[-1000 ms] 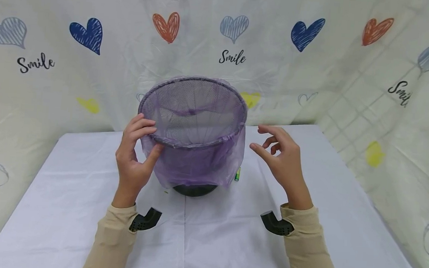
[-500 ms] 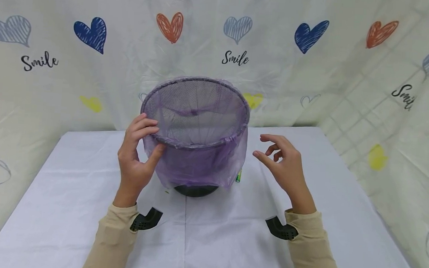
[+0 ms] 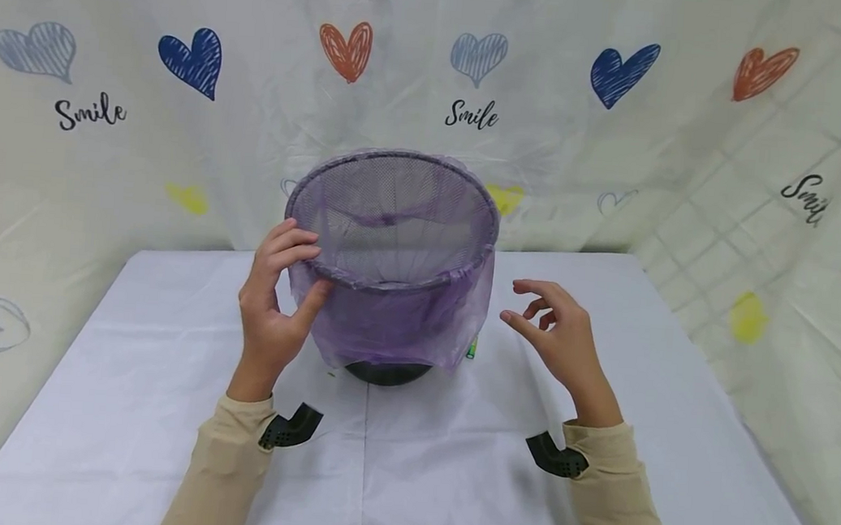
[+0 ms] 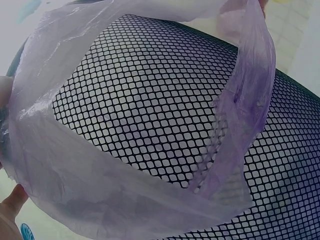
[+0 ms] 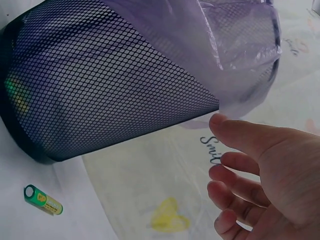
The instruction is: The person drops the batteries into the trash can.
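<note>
A black mesh wastebasket stands upright on the table, lined with a thin purple plastic bag whose edge is folded out over the rim. My left hand holds the rim at its near left, fingers over the top and thumb against the bag outside. In the left wrist view, the bag hangs loosely over the mesh. Apart from the basket, to its right, my right hand hovers with loosely bent fingers and nothing in them. Its thumb appears close to the bag's edge in the right wrist view.
A green battery lies on the table to the right of the basket, partly hidden in the head view. Something green and yellow shows through the mesh near the base. Behind the white-covered table hangs a heart-printed curtain.
My right hand has sunk lower beside the basket. My left hand keeps its place on the rim. The head view has shifted slightly, so the scene appears farther right.
</note>
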`<state>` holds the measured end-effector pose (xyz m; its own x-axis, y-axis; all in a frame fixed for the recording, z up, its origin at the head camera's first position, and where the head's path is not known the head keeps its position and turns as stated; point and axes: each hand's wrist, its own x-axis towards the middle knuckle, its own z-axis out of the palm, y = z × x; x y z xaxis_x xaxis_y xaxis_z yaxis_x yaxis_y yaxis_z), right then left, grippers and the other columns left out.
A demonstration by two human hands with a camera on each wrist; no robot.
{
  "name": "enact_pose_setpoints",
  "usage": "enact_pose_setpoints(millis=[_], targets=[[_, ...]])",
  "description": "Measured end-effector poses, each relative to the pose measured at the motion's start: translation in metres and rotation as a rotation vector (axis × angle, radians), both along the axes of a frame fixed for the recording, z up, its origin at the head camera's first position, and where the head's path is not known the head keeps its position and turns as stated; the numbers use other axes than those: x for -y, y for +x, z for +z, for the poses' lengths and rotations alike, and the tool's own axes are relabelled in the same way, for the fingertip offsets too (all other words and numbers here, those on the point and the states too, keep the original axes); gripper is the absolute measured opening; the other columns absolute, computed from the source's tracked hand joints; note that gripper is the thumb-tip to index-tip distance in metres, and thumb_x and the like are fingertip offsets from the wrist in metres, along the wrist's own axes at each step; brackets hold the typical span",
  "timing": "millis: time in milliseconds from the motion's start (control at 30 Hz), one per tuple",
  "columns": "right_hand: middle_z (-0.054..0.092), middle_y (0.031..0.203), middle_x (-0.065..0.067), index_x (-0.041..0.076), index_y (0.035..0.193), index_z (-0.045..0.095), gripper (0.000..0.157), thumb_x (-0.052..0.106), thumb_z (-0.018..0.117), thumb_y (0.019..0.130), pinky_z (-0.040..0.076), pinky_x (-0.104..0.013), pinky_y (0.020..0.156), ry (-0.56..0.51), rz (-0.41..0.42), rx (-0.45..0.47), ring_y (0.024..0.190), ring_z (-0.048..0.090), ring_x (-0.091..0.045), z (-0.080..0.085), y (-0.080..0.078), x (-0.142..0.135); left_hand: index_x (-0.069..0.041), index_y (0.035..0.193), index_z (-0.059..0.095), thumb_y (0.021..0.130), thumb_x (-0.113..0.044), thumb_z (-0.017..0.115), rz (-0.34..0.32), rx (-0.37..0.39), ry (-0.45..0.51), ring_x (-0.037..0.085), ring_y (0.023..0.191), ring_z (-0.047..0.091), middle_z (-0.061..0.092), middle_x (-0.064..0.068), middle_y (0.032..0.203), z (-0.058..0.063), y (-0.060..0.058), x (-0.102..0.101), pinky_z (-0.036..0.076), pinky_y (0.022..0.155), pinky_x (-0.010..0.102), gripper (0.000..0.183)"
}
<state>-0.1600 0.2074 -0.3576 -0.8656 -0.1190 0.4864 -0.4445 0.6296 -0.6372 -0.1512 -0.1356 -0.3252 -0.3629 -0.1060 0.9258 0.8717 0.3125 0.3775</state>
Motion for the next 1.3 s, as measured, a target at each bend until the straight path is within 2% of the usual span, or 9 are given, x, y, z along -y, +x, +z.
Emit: enact_pose_setpoints(millis=[100,200,400,567,800,1133,1200,1300], targets=[[0.067,0.116,-0.003,0.013,0.119,0.065,0.040,0.018,0.077,0.082,0.045,-0.017,0.061,0.004,-0.002,0.021,0.078,0.058,-0.014,-0.003,-0.001,0.000,0.012,0.102,0.062,0.090,-0.031,0.068,-0.001,-0.001,0.000,0.051,0.122,0.047,0.062,0.028,0.110,-0.005,-0.004,0.003,0.036,0.116,0.053,0.045],[0.067,0.117,-0.003,0.014,0.120,0.065,0.040,0.018,0.077,0.082,0.045,-0.017,0.062,0.007,-0.004,0.035,0.079,0.058,-0.014,-0.007,-0.002,0.000,0.012,0.102,0.062,0.090,-0.031,0.068,-0.001,-0.006,-0.002,0.050,0.123,0.048,0.063,0.028,0.109,-0.004,-0.004,0.004,0.037,0.115,0.053,0.045],[0.067,0.116,-0.003,0.014,0.121,0.064,0.041,0.019,0.077,0.082,0.045,-0.015,0.062,0.019,0.012,0.048,0.079,0.059,-0.014,-0.011,-0.002,-0.001,0.015,0.101,0.060,0.092,-0.028,0.065,-0.002,0.002,-0.009,0.047,0.124,0.049,0.060,0.032,0.106,0.011,0.008,-0.003,0.038,0.116,0.051,0.044],[0.067,0.114,-0.004,0.015,0.121,0.064,0.043,0.019,0.078,0.081,0.047,-0.020,0.061,0.033,0.018,0.076,0.079,0.059,-0.013,-0.015,-0.003,-0.001,0.016,0.099,0.059,0.092,-0.026,0.065,-0.002,0.008,-0.006,0.032,0.129,0.051,0.059,0.033,0.105,0.019,0.016,-0.008,0.037,0.116,0.049,0.043],[0.067,0.114,-0.004,0.014,0.123,0.063,0.046,0.018,0.079,0.080,0.047,-0.019,0.061,0.051,0.041,0.103,0.080,0.058,-0.011,-0.021,-0.007,0.001,0.016,0.100,0.059,0.092,-0.026,0.064,0.003,0.006,-0.008,0.040,0.127,0.050,0.059,0.033,0.105,0.020,0.016,-0.006,0.037,0.117,0.049,0.042],[0.066,0.115,-0.006,0.014,0.124,0.061,0.048,0.019,0.079,0.080,0.046,-0.016,0.061,0.069,0.051,0.135,0.081,0.059,-0.014,-0.028,-0.010,-0.002,0.016,0.099,0.059,0.092,-0.025,0.065,0.007,0.012,-0.005,0.029,0.130,0.051,0.059,0.034,0.104,0.020,0.017,-0.007,0.037,0.117,0.049,0.042],[0.067,0.116,-0.007,0.013,0.125,0.061,0.049,0.019,0.079,0.080,0.048,-0.018,0.062,0.071,0.052,0.146,0.082,0.060,-0.015,-0.029,-0.011,-0.002,0.016,0.099,0.059,0.092,-0.025,0.065,0.005,0.011,-0.004,0.026,0.130,0.050,0.059,0.034,0.104,0.020,0.017,-0.007,0.037,0.117,0.049,0.042],[0.066,0.116,-0.009,0.012,0.126,0.060,0.051,0.019,0.080,0.079,0.052,-0.026,0.064,0.081,0.052,0.160,0.082,0.061,-0.018,-0.032,-0.013,-0.002,0.017,0.099,0.059,0.092,-0.025,0.065,0.005,0.008,-0.004,0.025,0.130,0.050,0.059,0.034,0.104,0.019,0.016,-0.007,0.037,0.116,0.049,0.043]])
